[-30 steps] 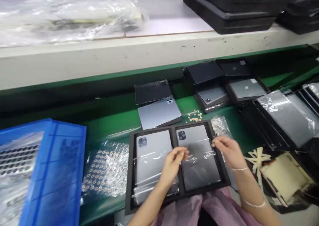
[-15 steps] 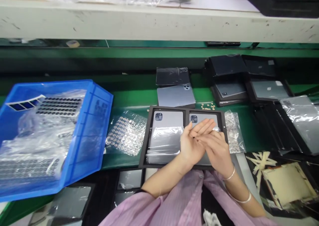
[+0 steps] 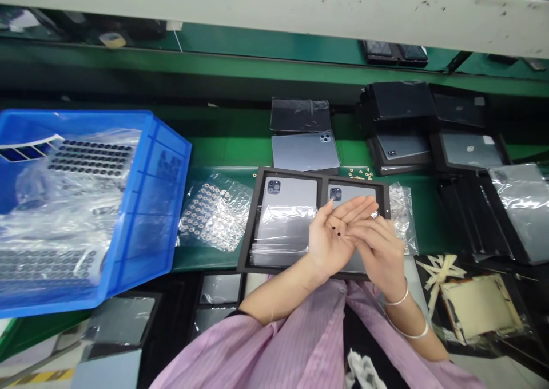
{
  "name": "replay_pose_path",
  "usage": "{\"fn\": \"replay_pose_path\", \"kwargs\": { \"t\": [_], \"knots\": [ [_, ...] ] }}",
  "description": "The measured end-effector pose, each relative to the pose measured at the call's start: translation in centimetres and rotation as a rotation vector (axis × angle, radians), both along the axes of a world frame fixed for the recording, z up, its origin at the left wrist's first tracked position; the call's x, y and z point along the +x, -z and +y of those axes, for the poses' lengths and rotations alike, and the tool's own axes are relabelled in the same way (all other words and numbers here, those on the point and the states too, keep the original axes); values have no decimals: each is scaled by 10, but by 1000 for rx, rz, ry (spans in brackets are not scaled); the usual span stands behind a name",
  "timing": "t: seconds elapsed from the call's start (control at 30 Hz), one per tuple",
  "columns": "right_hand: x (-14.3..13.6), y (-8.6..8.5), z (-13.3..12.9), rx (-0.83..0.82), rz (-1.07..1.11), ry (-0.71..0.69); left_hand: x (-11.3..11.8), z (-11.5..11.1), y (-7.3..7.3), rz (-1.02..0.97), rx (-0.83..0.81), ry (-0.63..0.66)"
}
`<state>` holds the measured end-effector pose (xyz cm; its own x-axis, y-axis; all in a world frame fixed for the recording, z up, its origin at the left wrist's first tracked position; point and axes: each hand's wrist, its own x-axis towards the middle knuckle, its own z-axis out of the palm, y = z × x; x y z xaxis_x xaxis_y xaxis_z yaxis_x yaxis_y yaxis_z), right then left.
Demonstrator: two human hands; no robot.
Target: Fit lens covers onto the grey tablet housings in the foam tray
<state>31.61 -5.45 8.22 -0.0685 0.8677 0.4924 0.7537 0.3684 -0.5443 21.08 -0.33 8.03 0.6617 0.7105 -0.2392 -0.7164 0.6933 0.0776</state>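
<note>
My left hand is palm up with its fingers stretched out, and a couple of tiny black round pieces lie on the palm. Over its fingers, my right hand has its fingertips drawn together in a pinch; whatever is between them, if anything, is hidden. Both hands are above the right compartment of a black two-part tray. Each compartment holds a grey tablet-like panel with a camera cluster: the left panel has clear film across it, and the right panel is partly covered by my hands.
A blue bin with bagged parts stands at left. Clear bags of small rings flank the tray, with loose rings behind. More panels and black trays are stacked at the back. A pale shelf crosses overhead.
My right hand has shifted slightly right, uncovering more of my left palm and the black pieces. The camera view has tilted down a little.
</note>
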Motion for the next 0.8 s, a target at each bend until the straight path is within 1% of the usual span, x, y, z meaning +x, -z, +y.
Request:
{"fn": "replay_pose_path", "kwargs": {
  "t": [0.1, 0.2, 0.27, 0.43, 0.63, 0.7, 0.8],
  "knots": [
    [-1, 0, 1, -51, 84, 27, 0, 1, 0, 10, -9, -4],
    [-4, 0, 1, -148, 254, 57, 2, 2, 0, 37, -40, -11],
    [-6, -1, 0, -209, 352, 100, 3, 3, 0, 62, -62, -20],
    [-5, -2, -1, -310, 489, 200, 2, 5, -3, 116, -76, -31],
    [-8, -1, 1, -421, 821, 180, 0, 5, -6, 133, -41, -121],
    [-11, -2, 2, -446, 918, 167, 0, 4, -6, 131, -33, -127],
    [-11, 0, 2, -461, 984, 141, -3, 4, -3, 138, -38, -130]
  ]
}}
